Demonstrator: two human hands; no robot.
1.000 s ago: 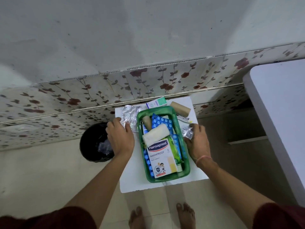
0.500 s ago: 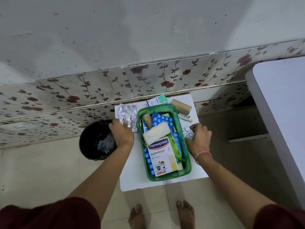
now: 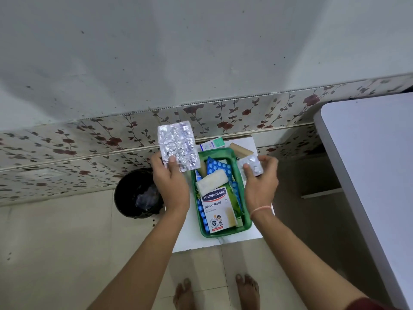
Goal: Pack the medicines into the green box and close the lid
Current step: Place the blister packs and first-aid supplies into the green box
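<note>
The green box (image 3: 235, 166) stands open on a small white table (image 3: 192, 240). Inside lie a Hansaplast carton (image 3: 216, 209), a white gauze roll (image 3: 211, 181) and blue blister strips (image 3: 218, 165). My left hand (image 3: 171, 182) holds large silver foil tablet strips (image 3: 177, 148) raised left of the box's far end. To the right of the box, my right hand (image 3: 260, 182) grips a small silver blister strip (image 3: 251, 165). Behind the box lie a white-and-green carton (image 3: 212, 144) and a brown bandage roll (image 3: 240, 149). No lid is visible.
A black waste bin (image 3: 136, 193) sits on the tiled floor left of the table. A larger white table (image 3: 368, 171) fills the right side. The floral-tiled wall (image 3: 223, 115) runs just behind the small table. My bare feet (image 3: 214, 291) stand below.
Both hands have lifted off the table: the left raised the large foil strips, the right raised the small blister strip. The camera moved closer.
</note>
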